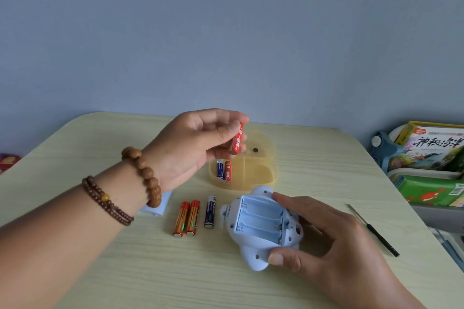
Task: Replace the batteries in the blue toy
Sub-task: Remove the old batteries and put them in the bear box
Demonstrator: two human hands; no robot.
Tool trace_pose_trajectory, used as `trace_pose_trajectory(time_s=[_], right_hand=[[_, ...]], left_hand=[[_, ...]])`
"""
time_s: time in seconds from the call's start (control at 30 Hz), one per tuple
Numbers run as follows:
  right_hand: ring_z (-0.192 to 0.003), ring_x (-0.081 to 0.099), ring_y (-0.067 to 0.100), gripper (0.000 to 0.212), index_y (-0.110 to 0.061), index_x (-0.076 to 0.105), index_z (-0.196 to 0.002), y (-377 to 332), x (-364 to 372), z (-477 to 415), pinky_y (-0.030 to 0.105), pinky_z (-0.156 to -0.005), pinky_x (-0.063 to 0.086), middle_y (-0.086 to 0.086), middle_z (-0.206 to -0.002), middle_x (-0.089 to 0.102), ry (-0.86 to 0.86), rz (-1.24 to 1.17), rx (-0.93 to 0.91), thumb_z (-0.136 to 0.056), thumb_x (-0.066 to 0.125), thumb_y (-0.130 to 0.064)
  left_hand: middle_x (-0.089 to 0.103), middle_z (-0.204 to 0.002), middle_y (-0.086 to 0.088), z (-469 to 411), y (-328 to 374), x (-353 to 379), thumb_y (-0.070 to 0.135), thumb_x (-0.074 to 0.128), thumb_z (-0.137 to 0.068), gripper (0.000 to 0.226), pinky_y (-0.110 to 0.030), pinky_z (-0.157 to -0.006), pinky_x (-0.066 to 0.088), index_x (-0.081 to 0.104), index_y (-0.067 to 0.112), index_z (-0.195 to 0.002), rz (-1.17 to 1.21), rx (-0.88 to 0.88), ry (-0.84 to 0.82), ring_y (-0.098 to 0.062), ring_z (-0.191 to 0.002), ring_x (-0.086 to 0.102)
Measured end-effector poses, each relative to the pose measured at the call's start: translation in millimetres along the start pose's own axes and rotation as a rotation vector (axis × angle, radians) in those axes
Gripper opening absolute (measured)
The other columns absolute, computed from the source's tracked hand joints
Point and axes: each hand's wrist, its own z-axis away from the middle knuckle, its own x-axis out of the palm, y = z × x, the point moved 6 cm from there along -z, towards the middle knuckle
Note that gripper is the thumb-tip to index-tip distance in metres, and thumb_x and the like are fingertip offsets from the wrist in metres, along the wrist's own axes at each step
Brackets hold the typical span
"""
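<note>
Red battery [236,138] near-upright in left hand [190,143]

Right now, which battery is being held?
The red battery pinched by the left hand; two others lie in the yellow tray, three on the table.

- Toy [261,228] lies on the table [125,258], empty battery bay up; right grip [326,241] holds its edges.
- Left grip [190,143], behind the toy, pinches a red battery [237,139].
- Tray [259,170] behind the toy holds two batteries [227,170].
- Three batteries [192,217] lie left of the toy.
</note>
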Motion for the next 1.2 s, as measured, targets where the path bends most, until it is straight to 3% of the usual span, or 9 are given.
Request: trace_pose_trajectory(time_s=[0.1,0.2,0.3,0.37,0.47,0.63,0.8,0.9,1.2], right_hand=[[-0.104,0.069,-0.002,0.075,-0.030,0.069,-0.127,0.1,0.1,0.2,0.006,-0.082,0.048,-0.021,-0.113,0.072,-0.003,0.004,0.005,-0.059,0.087,-0.057],[-0.103,0.068,-0.005,0.075,-0.032,0.069,-0.126,-0.6,-1.2,0.7,0.005,-0.081,0.047,-0.024,-0.113,0.071,-0.002,0.011,0.010,-0.059,0.086,-0.058],[-0.102,0.067,-0.006,0.074,-0.032,0.069,-0.126,-0.8,-1.3,0.8,0.003,-0.080,0.046,-0.025,-0.112,0.071,-0.002,0.026,0.010,-0.058,0.087,-0.058],[-0.102,0.067,-0.007,0.073,-0.033,0.069,-0.125,-1.1,-1.5,0.7,0.002,-0.080,0.046,-0.025,-0.112,0.071,-0.001,0.030,0.011,-0.058,0.087,-0.057],[-0.103,0.067,-0.007,0.073,-0.035,0.068,-0.126,-1.5,-1.3,0.9,0.004,-0.081,0.047,-0.026,-0.113,0.071,-0.008,0.027,0.011,-0.059,0.088,-0.056],[-0.103,0.067,-0.006,0.074,-0.032,0.069,-0.127,-1.3,-0.5,0.8,0.003,-0.081,0.046,-0.025,-0.114,0.070,-0.008,0.028,0.012,-0.060,0.087,-0.057],[-0.105,0.068,-0.004,0.074,-0.034,0.067,-0.127,-2.2,-0.5,0.7,0.007,-0.082,0.049,-0.024,-0.114,0.071,-0.013,0.021,0.005,-0.060,0.085,-0.059],[-0.105,0.068,-0.004,0.074,-0.034,0.068,-0.128,-2.0,-0.4,0.6,0.007,-0.082,0.049,-0.024,-0.115,0.070,-0.013,0.024,0.006,-0.060,0.085,-0.060],[-0.105,0.066,-0.008,0.074,-0.035,0.067,-0.128,-1.6,-0.9,0.8,0.002,-0.082,0.045,-0.027,-0.115,0.069,-0.013,0.040,0.009,-0.060,0.085,-0.059]], left_hand=[[0.069,-0.105,-0.020,-8.2,-8.3,-4.5,0.007,0.075,-0.073,0.045,-0.026,-0.083,0.059,0.068,0.009,-0.118,-0.035,-0.076,-0.047,-0.022,-0.092,0.071],[0.076,-0.108,-0.011,-12.2,-8.0,-8.2,0.011,0.083,-0.074,0.045,-0.025,-0.094,0.055,0.071,0.020,-0.116,-0.373,-0.065,-0.063,-0.018,-0.099,0.074],[0.075,-0.104,0.004,-14.4,-5.5,-6.4,0.030,0.089,-0.068,0.048,-0.030,-0.091,0.057,0.073,0.028,-0.113,-0.672,0.004,-0.059,-0.010,-0.088,0.076],[0.072,-0.106,0.008,-14.6,-3.6,-0.7,0.025,0.090,-0.068,0.050,-0.032,-0.084,0.061,0.073,0.029,-0.115,-0.813,0.120,-0.067,-0.007,-0.083,0.074],[0.074,-0.095,0.011,-12.2,-4.3,5.2,0.016,0.085,-0.076,0.047,-0.022,-0.078,0.060,0.071,0.032,-0.119,-0.992,0.269,-0.072,-0.005,-0.078,0.072],[0.070,-0.079,0.015,-15.1,-5.1,5.0,0.018,0.083,-0.077,0.014,-0.026,-0.073,0.060,0.081,0.025,-0.089,-1.109,0.344,0.004,-0.002,-0.071,0.070],[0.069,-0.063,0.026,-20.6,-1.3,0.5,0.018,0.079,-0.076,0.012,-0.012,-0.072,0.055,0.080,0.029,-0.081,-1.038,0.240,0.127,0.008,-0.068,0.069],[0.074,-0.068,0.018,-24.5,2.9,-0.3,0.020,0.080,-0.075,0.008,-0.007,-0.070,0.052,0.080,0.028,-0.077,-0.970,0.214,0.180,0.009,-0.068,0.068],[0.067,-0.062,0.022,-31.3,-3.2,6.6,0.017,0.078,-0.075,0.006,0.000,-0.063,0.047,0.080,0.022,-0.075,-1.110,0.155,0.155,0.010,-0.072,0.065]])
